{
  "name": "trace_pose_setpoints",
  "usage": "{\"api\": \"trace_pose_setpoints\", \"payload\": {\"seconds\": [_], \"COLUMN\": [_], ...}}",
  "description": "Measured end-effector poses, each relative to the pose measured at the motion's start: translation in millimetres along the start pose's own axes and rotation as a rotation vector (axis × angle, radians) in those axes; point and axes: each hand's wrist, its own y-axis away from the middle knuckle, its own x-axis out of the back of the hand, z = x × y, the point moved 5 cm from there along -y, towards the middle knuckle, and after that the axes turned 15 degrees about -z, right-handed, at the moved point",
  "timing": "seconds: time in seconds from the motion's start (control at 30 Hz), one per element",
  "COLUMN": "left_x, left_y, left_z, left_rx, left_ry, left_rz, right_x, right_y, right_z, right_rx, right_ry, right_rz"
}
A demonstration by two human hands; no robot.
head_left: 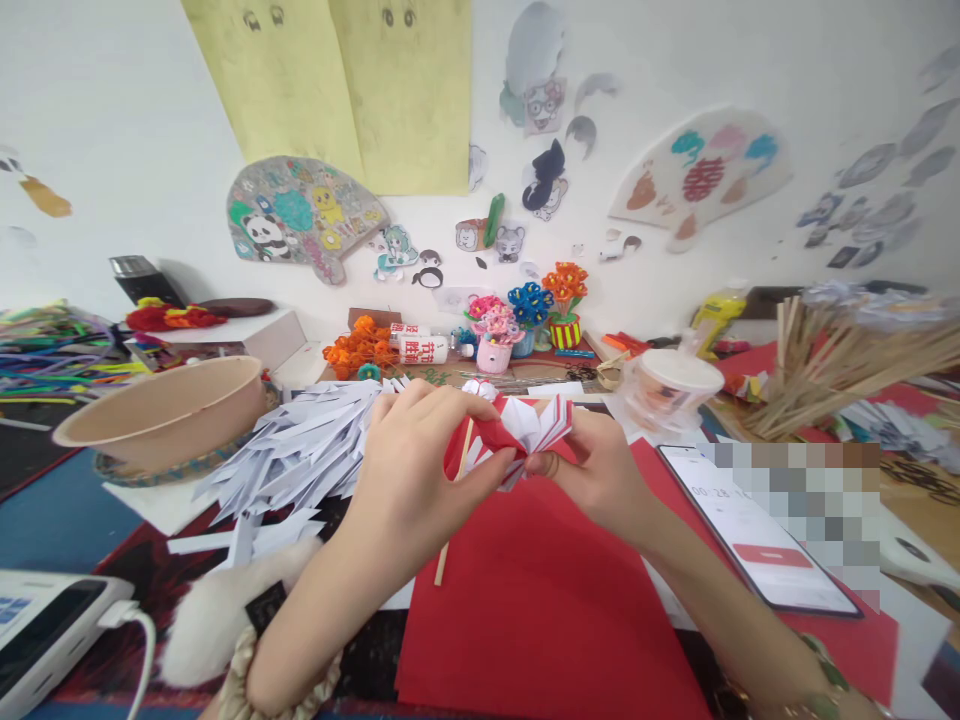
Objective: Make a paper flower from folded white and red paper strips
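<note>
Folded red-and-white paper [534, 424], pinched in fingers of left hand [420, 445] and right hand [604, 470]. Could crease from hard squeezing, or fan open from loosening 1 pinch.

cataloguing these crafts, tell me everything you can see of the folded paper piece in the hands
The folded paper piece is white and red, apparently of thin paper, with pleats fanning out toward the right and red showing at its left. Both the left hand and right hand pinch it, over the far part of a red sheet. The hands hide much of it, so its full shape is unclear.
</note>
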Motion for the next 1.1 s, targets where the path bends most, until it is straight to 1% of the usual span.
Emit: {"api": "trace_pose_setpoints", "payload": {"seconds": [0.1, 0.33, 0.4, 0.53, 0.63, 0.73, 0.8, 0.87, 1.0, 1.1], "left_x": [-1.5, -11.0, -13.3, -12.8, -15.7, -21.8, -25.1, -27.6, -33.0, -36.6], "left_y": [-1, -4, -5, -6, -5, -3, -2, -1, 0, 1], "left_z": [-3, -13, -14, -15, -16, -18, -21, -24, -29, -29], "left_rx": [0.023, 0.158, 0.164, 0.166, 0.192, 0.244, 0.277, 0.308, 0.381, 0.391], "left_ry": [0.066, 0.432, 0.536, 0.654, 0.783, 1.020, 1.176, 1.282, 1.378, 1.382], "left_rz": [-0.003, -0.110, -0.145, -0.161, -0.222, -0.294, -0.306, -0.293, -0.277, -0.315], "right_x": [0, -1, -2, -4, -5, -8, -10, -10, -11, -12], "right_y": [-1, -1, -1, 0, 1, 0, -1, -1, 0, -1], "right_z": [1, 5, 6, 7, 10, 14, 15, 17, 20, 20], "right_rx": [-0.026, -0.082, -0.075, -0.068, -0.090, -0.154, -0.190, -0.216, -0.276, -0.279], "right_ry": [-0.008, -0.076, -0.071, -0.079, -0.241, -0.453, -0.546, -0.611, -0.667, -0.709], "right_rz": [0.006, 0.005, -0.006, -0.019, -0.023, -0.053, -0.067, -0.062, -0.055, -0.063]}}
